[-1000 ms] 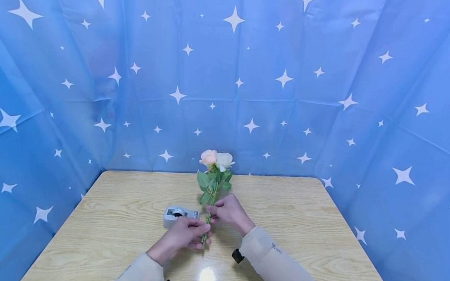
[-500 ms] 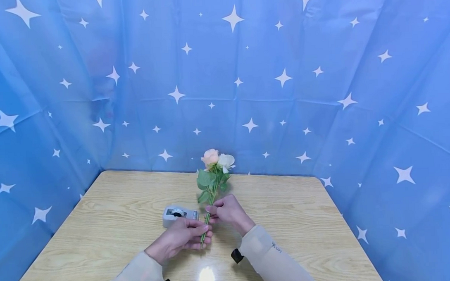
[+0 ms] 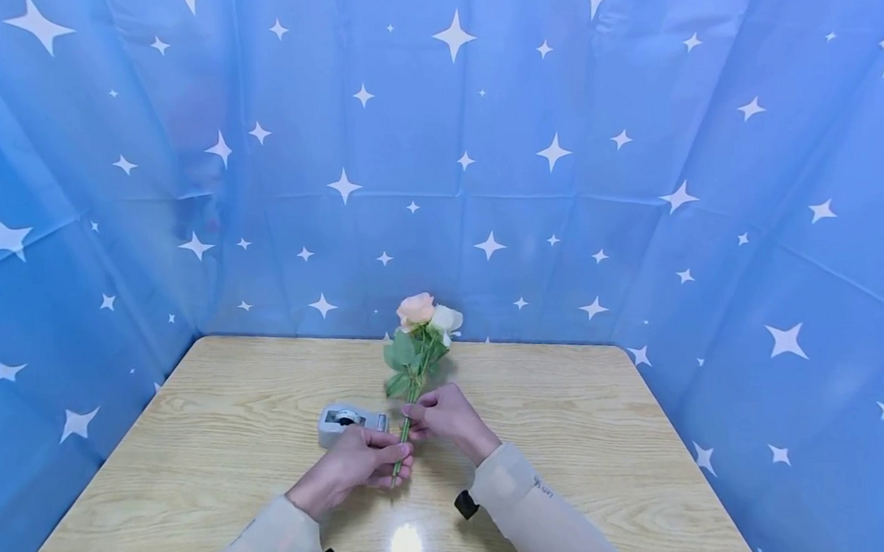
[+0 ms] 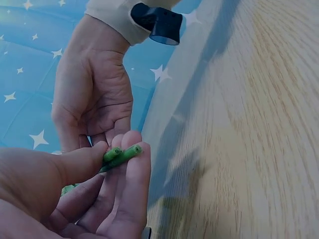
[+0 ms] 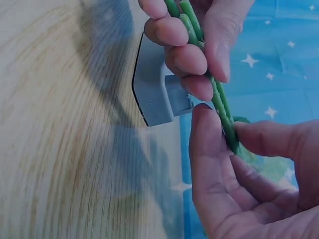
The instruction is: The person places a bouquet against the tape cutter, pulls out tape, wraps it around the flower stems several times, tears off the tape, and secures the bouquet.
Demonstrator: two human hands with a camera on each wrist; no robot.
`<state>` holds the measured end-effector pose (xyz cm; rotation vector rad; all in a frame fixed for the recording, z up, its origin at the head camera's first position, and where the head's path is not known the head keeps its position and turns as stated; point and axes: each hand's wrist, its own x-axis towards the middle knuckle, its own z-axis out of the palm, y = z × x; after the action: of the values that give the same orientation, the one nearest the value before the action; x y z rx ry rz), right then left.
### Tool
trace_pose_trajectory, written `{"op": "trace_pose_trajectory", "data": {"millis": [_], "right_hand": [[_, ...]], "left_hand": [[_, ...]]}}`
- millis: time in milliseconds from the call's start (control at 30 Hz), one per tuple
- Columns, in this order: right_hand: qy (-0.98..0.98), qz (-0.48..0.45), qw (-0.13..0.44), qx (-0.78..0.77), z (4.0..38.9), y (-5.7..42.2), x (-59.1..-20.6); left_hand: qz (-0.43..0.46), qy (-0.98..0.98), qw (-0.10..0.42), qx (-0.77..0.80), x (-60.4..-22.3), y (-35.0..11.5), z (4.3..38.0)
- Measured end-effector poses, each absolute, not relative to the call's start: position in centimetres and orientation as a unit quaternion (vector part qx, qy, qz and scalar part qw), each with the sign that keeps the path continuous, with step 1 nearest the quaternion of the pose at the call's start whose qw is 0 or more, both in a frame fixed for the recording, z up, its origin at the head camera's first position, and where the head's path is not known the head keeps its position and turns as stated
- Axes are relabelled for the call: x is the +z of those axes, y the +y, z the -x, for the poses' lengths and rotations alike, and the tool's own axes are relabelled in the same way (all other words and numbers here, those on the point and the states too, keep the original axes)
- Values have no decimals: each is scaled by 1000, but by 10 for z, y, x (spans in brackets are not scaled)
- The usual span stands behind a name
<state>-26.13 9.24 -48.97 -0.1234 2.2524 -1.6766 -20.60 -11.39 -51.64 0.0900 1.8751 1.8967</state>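
Note:
Two roses, a peach rose (image 3: 416,310) and a white rose (image 3: 446,320), are held together above the table, blooms pointing away and leaning slightly right. My left hand (image 3: 357,459) pinches the lower green stems between thumb and fingers. In the left wrist view the cut stem ends (image 4: 130,153) stick out past the thumb. Higher up, just below the leaves (image 3: 403,354), my right hand (image 3: 450,418) pinches the same stems with thumb and fingertips. Behind the left hand sits a grey tape dispenser (image 3: 334,432) with a roll in it; the hand partly hides it.
The wood-grain table (image 3: 564,434) spreads out on both sides of the hands. A blue curtain (image 3: 422,130) with white stars surrounds its back and sides. Black wrist cameras (image 3: 466,503) hang under the sleeves.
The blooms have shifted slightly right and the stem ends slightly left, so the roses lean a little more. Both hands keep their hold in nearly the same place.

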Motion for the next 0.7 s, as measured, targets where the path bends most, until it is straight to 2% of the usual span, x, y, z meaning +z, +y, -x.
{"op": "trace_pose_trajectory", "data": {"millis": [367, 700], "right_hand": [[785, 50, 171, -594, 253, 95, -484], [806, 35, 142, -574, 251, 88, -481]], "left_hand": [[-40, 759, 157, 631, -513, -108, 202], [-55, 832, 84, 545, -510, -103, 199]]}}
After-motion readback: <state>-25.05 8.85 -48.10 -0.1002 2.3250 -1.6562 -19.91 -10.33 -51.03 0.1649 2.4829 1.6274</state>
